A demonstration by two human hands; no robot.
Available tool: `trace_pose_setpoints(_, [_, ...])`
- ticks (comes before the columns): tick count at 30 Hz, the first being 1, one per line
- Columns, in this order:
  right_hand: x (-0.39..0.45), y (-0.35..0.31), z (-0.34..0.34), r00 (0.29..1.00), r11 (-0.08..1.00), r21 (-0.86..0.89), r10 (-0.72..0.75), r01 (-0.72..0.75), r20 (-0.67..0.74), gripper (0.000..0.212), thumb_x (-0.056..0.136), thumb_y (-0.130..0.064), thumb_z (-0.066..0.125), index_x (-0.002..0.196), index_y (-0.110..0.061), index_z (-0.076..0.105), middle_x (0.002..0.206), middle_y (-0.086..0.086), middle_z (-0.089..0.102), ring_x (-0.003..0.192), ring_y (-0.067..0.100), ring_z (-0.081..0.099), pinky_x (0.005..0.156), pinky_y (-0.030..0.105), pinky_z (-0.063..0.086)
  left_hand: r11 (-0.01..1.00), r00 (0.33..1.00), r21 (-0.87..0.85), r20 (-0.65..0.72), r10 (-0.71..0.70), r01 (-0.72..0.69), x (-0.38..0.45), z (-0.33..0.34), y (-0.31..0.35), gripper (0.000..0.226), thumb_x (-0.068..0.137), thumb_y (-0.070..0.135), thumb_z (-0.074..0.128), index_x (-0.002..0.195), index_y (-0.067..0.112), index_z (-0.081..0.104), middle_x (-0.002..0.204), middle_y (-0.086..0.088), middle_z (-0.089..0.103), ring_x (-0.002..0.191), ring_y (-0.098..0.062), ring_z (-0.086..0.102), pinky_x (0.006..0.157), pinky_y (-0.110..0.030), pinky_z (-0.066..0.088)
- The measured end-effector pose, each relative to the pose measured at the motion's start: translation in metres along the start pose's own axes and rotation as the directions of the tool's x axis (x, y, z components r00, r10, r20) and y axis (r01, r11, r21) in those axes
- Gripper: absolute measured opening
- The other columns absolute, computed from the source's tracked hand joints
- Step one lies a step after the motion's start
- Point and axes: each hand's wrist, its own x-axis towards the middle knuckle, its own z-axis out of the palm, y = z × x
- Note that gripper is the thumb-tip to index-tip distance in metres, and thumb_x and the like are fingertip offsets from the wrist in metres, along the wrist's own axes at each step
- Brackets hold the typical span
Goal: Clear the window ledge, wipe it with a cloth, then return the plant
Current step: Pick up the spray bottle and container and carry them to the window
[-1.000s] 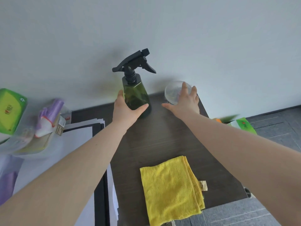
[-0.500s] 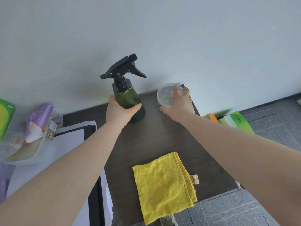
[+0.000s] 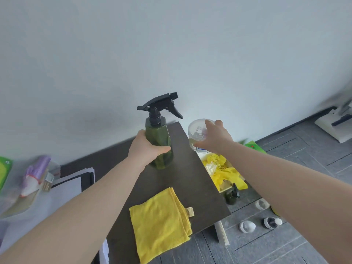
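Note:
My left hand grips a dark green spray bottle with a black trigger head, held upright just over the dark brown ledge. In my right hand is a clear round plastic container, held past the ledge's right edge, above the floor. A folded yellow cloth lies flat at the ledge's near end. No plant can be made out clearly.
White papers and a bag with purple items lie left of the ledge. On the grey floor to the right sit a yellow bag, a small dark bottle, several small lids and a green packet.
Both hands have lifted their objects. The clear container has moved right, off the ledge and over the floor. The spray bottle has risen and shifted right with it.

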Motion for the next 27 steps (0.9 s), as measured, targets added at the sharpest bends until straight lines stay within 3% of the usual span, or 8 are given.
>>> trace_pose_setpoints(10, [-0.06, 0.135, -0.122, 0.998, 0.998, 0.033, 0.048, -0.047, -0.037, 0.069, 0.069, -0.051, 0.075, 0.12, -0.016, 0.045, 0.121, 0.008, 0.038, 0.1, 0.032, 0.054, 0.081, 0.037, 0.05, 0.98, 0.984, 0.104, 0.072, 0.163, -0.17, -0.069, 0.085, 0.133, 0.073, 0.059, 0.034, 0.088, 0.119, 0.02, 0.048, 0.107, 0.004, 0.061, 0.095, -0.019, 0.06, 0.08, -0.035, 0.052])
trace_pose_setpoints(14, [-0.085, 0.206, -0.17, 0.991, 0.994, 0.053, 0.101, -0.096, -0.089, 0.074, 0.07, -0.053, 0.075, 0.126, -0.016, 0.043, 0.124, 0.009, 0.038, 0.099, 0.031, 0.054, 0.077, 0.034, 0.047, 0.963, 0.97, 0.141, 0.108, 0.218, -0.232, -0.097, 0.142, 0.184, 0.076, 0.057, 0.037, 0.088, 0.119, 0.02, 0.048, 0.108, 0.002, 0.061, 0.097, -0.021, 0.061, 0.085, -0.041, 0.054])
trace_pose_setpoints(17, [-0.105, 0.265, -0.201, 0.983, 0.988, 0.068, 0.146, -0.139, -0.107, 0.081, 0.069, -0.056, 0.074, 0.133, -0.017, 0.041, 0.125, 0.009, 0.038, 0.101, 0.031, 0.055, 0.082, 0.037, 0.05, 0.953, 0.956, 0.136, 0.156, 0.248, -0.269, -0.118, 0.193, 0.22, 0.075, 0.058, 0.033, 0.088, 0.119, 0.02, 0.048, 0.11, 0.001, 0.06, 0.098, -0.022, 0.06, 0.084, -0.039, 0.053])
trace_pose_setpoints(24, [-0.166, 0.408, -0.263, 0.935, 0.94, 0.142, 0.328, -0.309, -0.136, 0.077, 0.066, -0.057, 0.073, 0.129, -0.024, 0.045, 0.123, 0.007, 0.04, 0.103, 0.032, 0.056, 0.086, 0.042, 0.053, 0.913, 0.877, 0.122, 0.354, 0.326, -0.389, -0.157, 0.326, 0.303, 0.066, 0.06, 0.032, 0.088, 0.11, 0.023, 0.045, 0.101, 0.006, 0.057, 0.094, -0.02, 0.057, 0.076, -0.032, 0.047])
trace_pose_setpoints(27, [-0.196, 0.463, -0.284, 0.9, 0.908, 0.156, 0.411, -0.39, -0.143, 0.081, 0.066, -0.057, 0.074, 0.135, -0.028, 0.042, 0.124, 0.006, 0.039, 0.107, 0.031, 0.054, 0.084, 0.041, 0.054, 0.899, 0.838, 0.113, 0.426, 0.34, -0.423, -0.179, 0.379, 0.327, 0.076, 0.047, 0.045, 0.087, 0.111, 0.023, 0.052, 0.103, 0.008, 0.063, 0.094, -0.017, 0.062, 0.078, -0.034, 0.053])
